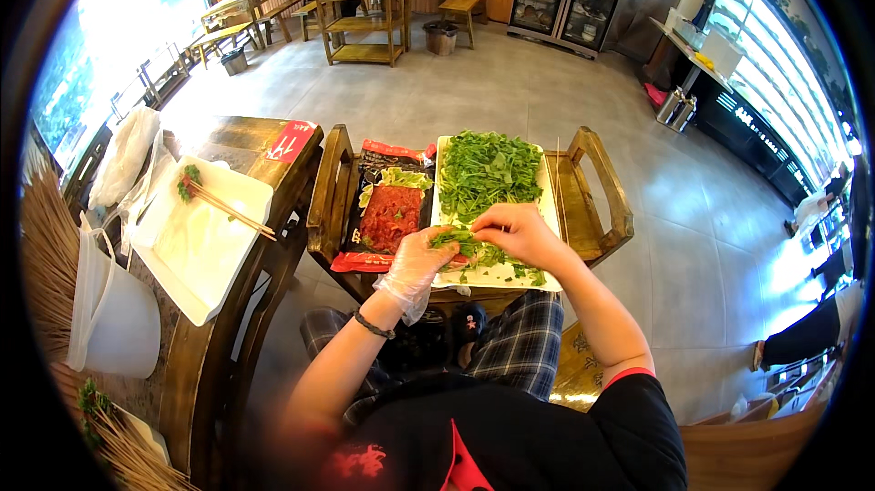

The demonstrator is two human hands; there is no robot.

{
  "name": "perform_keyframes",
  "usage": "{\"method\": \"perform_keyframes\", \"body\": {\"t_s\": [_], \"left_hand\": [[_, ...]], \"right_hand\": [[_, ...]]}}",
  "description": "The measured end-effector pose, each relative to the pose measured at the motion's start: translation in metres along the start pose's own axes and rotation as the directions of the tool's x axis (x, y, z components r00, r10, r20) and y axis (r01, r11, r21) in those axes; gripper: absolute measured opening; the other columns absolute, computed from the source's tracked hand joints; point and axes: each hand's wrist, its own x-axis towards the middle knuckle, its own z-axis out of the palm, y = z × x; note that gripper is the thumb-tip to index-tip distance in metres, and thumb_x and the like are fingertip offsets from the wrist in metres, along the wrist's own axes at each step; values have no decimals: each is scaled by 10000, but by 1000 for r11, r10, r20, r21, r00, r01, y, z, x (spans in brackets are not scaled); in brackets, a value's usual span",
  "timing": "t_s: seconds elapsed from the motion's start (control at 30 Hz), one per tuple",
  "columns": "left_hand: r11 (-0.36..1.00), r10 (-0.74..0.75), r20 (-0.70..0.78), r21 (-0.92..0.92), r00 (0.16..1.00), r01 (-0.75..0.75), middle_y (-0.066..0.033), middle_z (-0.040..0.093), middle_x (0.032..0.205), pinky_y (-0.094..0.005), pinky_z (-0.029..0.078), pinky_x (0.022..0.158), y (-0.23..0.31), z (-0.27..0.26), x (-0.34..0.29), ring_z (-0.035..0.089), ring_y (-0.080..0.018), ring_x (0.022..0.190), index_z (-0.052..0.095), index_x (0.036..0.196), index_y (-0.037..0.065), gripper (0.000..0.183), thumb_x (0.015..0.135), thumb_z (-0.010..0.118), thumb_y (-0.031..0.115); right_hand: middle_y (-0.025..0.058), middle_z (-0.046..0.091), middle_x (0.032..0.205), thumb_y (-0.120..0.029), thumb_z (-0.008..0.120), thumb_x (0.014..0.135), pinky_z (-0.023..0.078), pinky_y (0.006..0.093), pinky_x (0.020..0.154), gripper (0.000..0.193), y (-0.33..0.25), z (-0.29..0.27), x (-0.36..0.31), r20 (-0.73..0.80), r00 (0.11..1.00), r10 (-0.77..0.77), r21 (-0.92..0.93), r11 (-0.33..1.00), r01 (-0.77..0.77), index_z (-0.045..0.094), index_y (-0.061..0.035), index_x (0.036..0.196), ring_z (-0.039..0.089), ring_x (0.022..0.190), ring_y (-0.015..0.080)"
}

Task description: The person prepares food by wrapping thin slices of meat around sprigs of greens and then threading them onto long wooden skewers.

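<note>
My left hand [419,258], in a clear plastic glove, is closed around a small bunch of leafy greens [456,237]. The fingertips of my bare right hand [521,233] are pinched together at the right end of that bunch. Both hands are over the near part of a white tray [442,208], which bears a large heap of chopped greens [492,176]. Left of it, sliced red meat [392,217] lies in an opened red and black package, with pale green leaves [404,178] along its far side. Thin sticks [560,195] lie along the tray's right edge.
On the left table, a white tray [219,258] holds skewers [232,210] with greens at their tips. Beside it stand a white bucket [123,318] and many bare sticks [50,245]. A wooden stand's raised handle [606,181] borders my work on the right.
</note>
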Motion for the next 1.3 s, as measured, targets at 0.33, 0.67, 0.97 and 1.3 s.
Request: {"method": "perform_keyframes", "body": {"t_s": [0.33,0.67,0.97,1.3], "left_hand": [[997,22,-11,-75,1000,-22,-99,593,930,-260,497,746,4,3,-9,603,-153,806,497,1063,-61,259,825,566,17],[984,-59,-84,-171,995,44,-132,578,949,-294,534,761,19,6,-15,623,-228,836,431,1108,-65,279,858,514,26],[1000,24,-51,10,998,-24,-90,590,896,-249,505,715,4,6,-11,603,-154,811,504,1043,-70,214,836,523,-20],[994,23,-26,106,999,-20,-52,580,876,-227,481,702,8,10,-21,563,-101,771,525,1013,-53,205,812,559,-29]], "right_hand": [[107,577,769,-44,592,729,468,344,616,107,-9,13,0,103,978,-183,-224,954,202,615,-30,833,575,704,282],[62,619,789,-15,585,800,478,208,579,144,22,5,-11,23,926,376,664,687,-295,583,5,942,617,707,126],[49,618,799,-3,588,784,457,210,604,88,3,27,-14,-97,931,351,529,811,-250,624,12,862,591,678,114],[119,588,831,34,618,682,474,310,654,133,3,48,-20,-182,950,-253,-120,965,234,612,5,812,576,766,263]]}}
